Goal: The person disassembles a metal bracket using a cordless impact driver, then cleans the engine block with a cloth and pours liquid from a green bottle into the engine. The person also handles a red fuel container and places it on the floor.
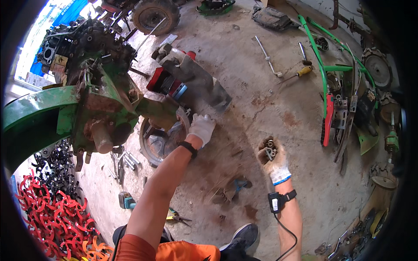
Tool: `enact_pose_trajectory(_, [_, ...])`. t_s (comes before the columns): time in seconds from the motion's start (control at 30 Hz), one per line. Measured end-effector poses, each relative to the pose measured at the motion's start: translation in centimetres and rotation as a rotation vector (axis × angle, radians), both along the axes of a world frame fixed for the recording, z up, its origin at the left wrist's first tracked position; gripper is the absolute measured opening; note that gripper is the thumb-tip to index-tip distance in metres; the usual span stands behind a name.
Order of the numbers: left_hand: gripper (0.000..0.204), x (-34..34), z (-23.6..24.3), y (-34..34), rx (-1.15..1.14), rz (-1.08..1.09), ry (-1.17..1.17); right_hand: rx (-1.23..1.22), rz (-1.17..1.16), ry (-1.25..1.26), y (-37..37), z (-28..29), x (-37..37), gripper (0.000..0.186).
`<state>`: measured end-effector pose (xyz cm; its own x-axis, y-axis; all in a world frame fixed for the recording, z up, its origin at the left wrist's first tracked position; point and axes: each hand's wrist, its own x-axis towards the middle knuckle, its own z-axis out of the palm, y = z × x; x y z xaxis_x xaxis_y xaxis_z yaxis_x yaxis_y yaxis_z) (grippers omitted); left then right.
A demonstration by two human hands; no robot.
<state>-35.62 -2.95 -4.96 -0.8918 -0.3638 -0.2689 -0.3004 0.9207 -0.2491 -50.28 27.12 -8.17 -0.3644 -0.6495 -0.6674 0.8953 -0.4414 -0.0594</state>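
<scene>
My right hand (272,161), in a soiled glove with a blue-edged cuff, is cupped palm up around several small bolts and nuts (270,150). My left hand (203,129), in a pale glove, reaches forward over the floor beside a round metal wheel rim (146,143). Its fingers point away and down, and their tips are hidden, so I cannot tell what they touch. Just beyond that hand lies a long grey metal part (196,78). A red box-like part (162,81) lies against its left side.
A green machine frame (32,106) with an engine block fills the left. Red curved blades (56,213) are heaped below it. A socket wrench (267,56), a yellow-handled screwdriver (300,73) and pliers (178,217) lie on the concrete. Green frame parts (320,61) lie along the right.
</scene>
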Motion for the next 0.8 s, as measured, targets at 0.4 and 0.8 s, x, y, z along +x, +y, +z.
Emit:
enact_pose_trajectory(0.4, [0.025, 1.6, -0.5, 1.1, 0.167, 0.052, -0.009, -0.027, -0.183, 0.341, 10.2, 8.3, -6.8, 0.032])
enact_pose_trajectory(0.8, [0.028, -4.1, 9.4, 16.0, 0.779, -0.272, 0.500, -0.263, 0.048, 0.152, 1.3, 0.6, 2.6, 0.034])
